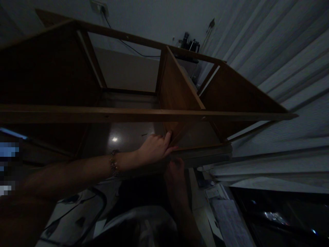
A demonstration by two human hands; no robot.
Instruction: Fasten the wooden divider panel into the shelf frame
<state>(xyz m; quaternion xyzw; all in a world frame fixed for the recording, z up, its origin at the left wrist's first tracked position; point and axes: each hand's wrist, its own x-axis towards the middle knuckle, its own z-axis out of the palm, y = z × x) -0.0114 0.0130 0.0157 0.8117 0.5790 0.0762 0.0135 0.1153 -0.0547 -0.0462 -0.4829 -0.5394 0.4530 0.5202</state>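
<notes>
A wooden cabinet frame stands before me, with a front rail (pixel 128 115) crossing the view and an upright divider panel (pixel 180 85) behind it. My left hand (pixel 155 146), with a beaded bracelet (pixel 114 163) on its wrist, reaches under the rail. Its fingers close around the lower front edge of the divider, close to the base. Just below, in front of the base's edge, my right hand (pixel 176 169) is curled, fingers together. Whatever it may hold is too dark to make out. On the grey base board (pixel 123 128) lies a small thin dark piece (pixel 144 134).
Side panels close the frame at left (pixel 46 68) and right (pixel 239 85). White curtains (pixel 290 61) hang on the right. A cable (pixel 133 51) runs from a wall socket (pixel 99 8). A vacuum-like hose (pixel 101 202) lies at lower left; boxes (pixel 217 192) sit at lower right.
</notes>
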